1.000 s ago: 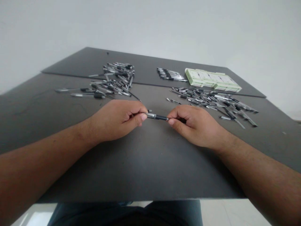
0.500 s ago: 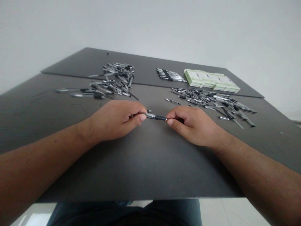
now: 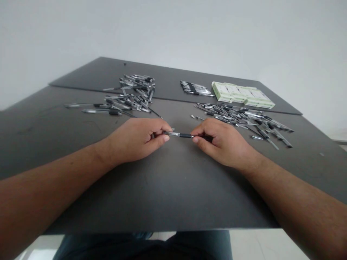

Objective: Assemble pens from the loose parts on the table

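The left hand (image 3: 135, 139) and the right hand (image 3: 221, 142) are brought together in front of the body, both closed in a grasp. A slim black-and-silver pen (image 3: 180, 135) is held level between them, its one end pinched by the left fingertips and its other end by the right. The hands are set in opposition, so the pen appears to be steadied from both ends at once. The forearms are laid on the dark table (image 3: 173, 195), which seems to give the grip its support (the fingers are left free for fine work). Part of the pen is hidden inside each hand, and a dark piece tucked into the right fingers cannot be identified.

Ahead of the left hand, a loose heap of pens (image 3: 127, 103) is spread; ahead of the right hand, another (image 3: 238, 119) lies. Beyond the right-hand heap, a tidy row of pens (image 3: 195, 88) is laid side by side, apparently kept apart from the loose ones by intent. Farther ahead and to the right of the row, pale green boxes (image 3: 242, 94) are stacked flat together. Nothing else is touched by either hand.
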Motion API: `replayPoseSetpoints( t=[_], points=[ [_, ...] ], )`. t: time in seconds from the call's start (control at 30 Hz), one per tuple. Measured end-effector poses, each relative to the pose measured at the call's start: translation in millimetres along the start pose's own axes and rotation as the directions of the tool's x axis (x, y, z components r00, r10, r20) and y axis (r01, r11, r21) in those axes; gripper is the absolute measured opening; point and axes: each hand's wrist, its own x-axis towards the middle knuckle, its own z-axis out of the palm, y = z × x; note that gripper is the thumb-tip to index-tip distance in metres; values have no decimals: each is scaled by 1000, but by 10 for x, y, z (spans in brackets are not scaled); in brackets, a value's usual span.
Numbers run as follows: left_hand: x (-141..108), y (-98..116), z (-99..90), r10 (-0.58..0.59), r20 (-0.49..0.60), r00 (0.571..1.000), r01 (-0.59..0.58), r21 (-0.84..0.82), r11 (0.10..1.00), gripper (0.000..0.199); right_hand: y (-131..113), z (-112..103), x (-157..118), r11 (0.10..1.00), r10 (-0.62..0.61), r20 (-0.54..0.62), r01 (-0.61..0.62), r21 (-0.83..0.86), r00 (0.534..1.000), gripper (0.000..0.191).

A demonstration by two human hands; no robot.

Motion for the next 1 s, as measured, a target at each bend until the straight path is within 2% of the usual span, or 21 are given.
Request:
replayPoseSetpoints(
  t=[0.33, 0.47, 0.6, 0.73, 0.83, 0.97, 1.0],
  points=[
    [9, -5, 5, -50, 25, 998, 51, -12, 999, 44, 42, 18, -3, 1000, -21, -15, 21, 18, 1000, 6],
    [18, -22, 18, -87, 31, 996, 87, -9, 996, 40, 95, -8, 5, 1000, 17, -36, -17, -12, 999, 9],
    [23, -61, 49, -68, 12, 998, 68, -36, 997, 33, 201, -100, 10, 994, 70, -70, -76, -78, 995, 13],
    [29, -79, 87, -9, -3, 1000, 9, -52, 999, 28, 423, -277, 135, 965, 203, -91, -215, -152, 975, 16],
    [34, -73, 113, 19, -6, 1000, -19, -43, 999, 26, 682, -421, 398, 911, 330, -79, -339, -234, 941, 24],
    [33, -65, 131, 34, 7, 999, -34, -26, 999, 23, 1103, -480, 848, 757, 475, 15, -400, -516, 880, 26],
    [32, -63, 133, 35, 10, 999, -34, -27, 999, 22, 1209, -462, 945, 738, 493, 16, -409, -538, 870, 28]
  ],
)
